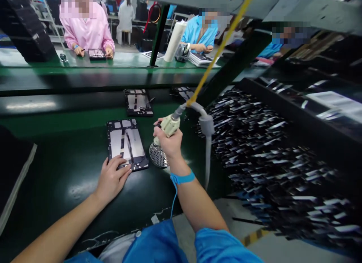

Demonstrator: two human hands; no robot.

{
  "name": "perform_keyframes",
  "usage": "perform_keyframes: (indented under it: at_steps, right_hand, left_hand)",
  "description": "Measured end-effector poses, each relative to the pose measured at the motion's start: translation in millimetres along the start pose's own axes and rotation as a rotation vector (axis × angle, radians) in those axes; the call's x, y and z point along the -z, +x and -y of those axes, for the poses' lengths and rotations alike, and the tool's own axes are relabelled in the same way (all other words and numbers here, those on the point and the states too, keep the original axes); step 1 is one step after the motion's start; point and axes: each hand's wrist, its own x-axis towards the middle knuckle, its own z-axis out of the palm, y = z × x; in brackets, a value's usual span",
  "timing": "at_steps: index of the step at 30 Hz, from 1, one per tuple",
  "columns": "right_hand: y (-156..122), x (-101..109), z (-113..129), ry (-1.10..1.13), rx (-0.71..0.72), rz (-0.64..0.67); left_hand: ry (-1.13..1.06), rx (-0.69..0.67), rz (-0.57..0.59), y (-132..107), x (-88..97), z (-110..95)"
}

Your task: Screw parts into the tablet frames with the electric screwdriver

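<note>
My right hand (169,140) is wrapped round a pale electric screwdriver (171,125), which points down over a round perforated metal dish (158,155). Its tip is hard to make out. A blue strap with a cord circles my right wrist. To the left lies an opened tablet (115,136), its inner side up, showing silver plates, dark strips and a black frame. Across the near edge of that tablet rests my left hand (113,176), fingers stretched out and touching it, grasping nothing.
Another opened tablet (137,103) lies farther back. A yellow cord (217,54) and grey cable (208,153) hang by the screwdriver. At right, many dark parts with pale strips fill a large black-walled bin (266,157). Co-workers sit across the green bench (68,157).
</note>
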Motion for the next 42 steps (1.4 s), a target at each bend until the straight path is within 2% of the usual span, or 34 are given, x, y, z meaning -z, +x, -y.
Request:
perform_keyframes:
  at_steps: [5, 12, 28, 31, 35, 37, 42]
  right_hand:
    - [-16, 7, -4, -0.007, 0.012, -0.029]
    - [-19, 0, -11, -0.071, 0.016, -0.03]
    - [-18, 1, -19, -0.122, 0.017, -0.073]
    - [-16, 1, -14, -0.125, 0.031, -0.072]
    - [-21, -5, 7, -0.042, 0.089, -0.097]
    - [-32, -12, 19, 0.009, 0.083, -0.053]
    - [-68, -30, 31, 0.102, 0.003, 0.232]
  left_hand:
    - [-0.046, 0.006, 0.014, 0, 0.1, 2]
    - [-0.08, 0.013, 0.032, -2, 1.9, 2]
    - [-0.101, 0.016, 0.049, -2, 4.1, 1]
    - [-0.101, 0.023, 0.045, 0, 3.5, -1]
    - [-0.106, 0.044, 0.031, 4, 0.4, -2]
    - [-0.117, 0.053, 0.038, 5, -1.0, -2]
    - [-0.132, 0.065, 0.049, 5, -1.5, -1]
